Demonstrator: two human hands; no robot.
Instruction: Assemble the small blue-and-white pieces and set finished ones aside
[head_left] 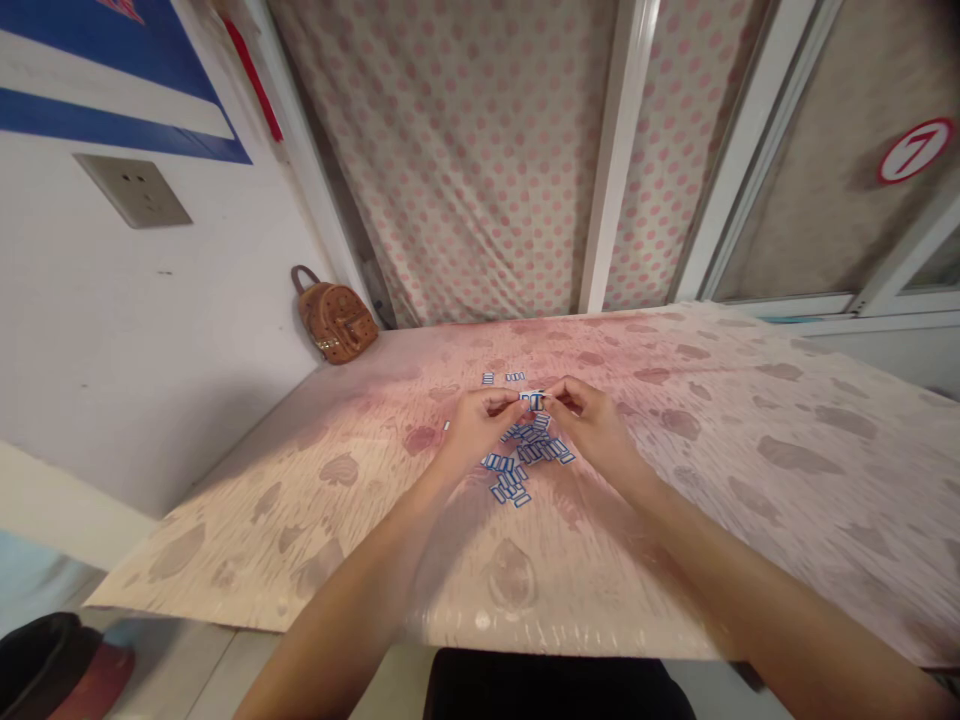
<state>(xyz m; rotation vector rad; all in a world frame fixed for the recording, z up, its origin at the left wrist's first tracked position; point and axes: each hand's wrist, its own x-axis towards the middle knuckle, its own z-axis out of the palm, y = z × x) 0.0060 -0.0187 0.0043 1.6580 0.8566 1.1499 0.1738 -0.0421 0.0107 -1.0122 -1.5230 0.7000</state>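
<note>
Blue-edged white pieces point(531, 401), seemingly flat and rectangular, sit between fingers point(571, 388).

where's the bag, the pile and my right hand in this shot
Bag point(339, 322): head view, on its brown front.
Pile point(540, 446): head view, on its blue-and-white middle.
Right hand point(595, 416): head view, on the middle of the hand.

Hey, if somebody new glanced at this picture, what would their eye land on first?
Probably the middle, where the left hand and right hand pinch small blue-and-white pieces, close to a loose scatter of similar pieces on the patterned tablecloth. Next might come the brown backpack-shaped bag at the cloth's far left corner, then the red-ringed 7 sign at the upper right.
</note>
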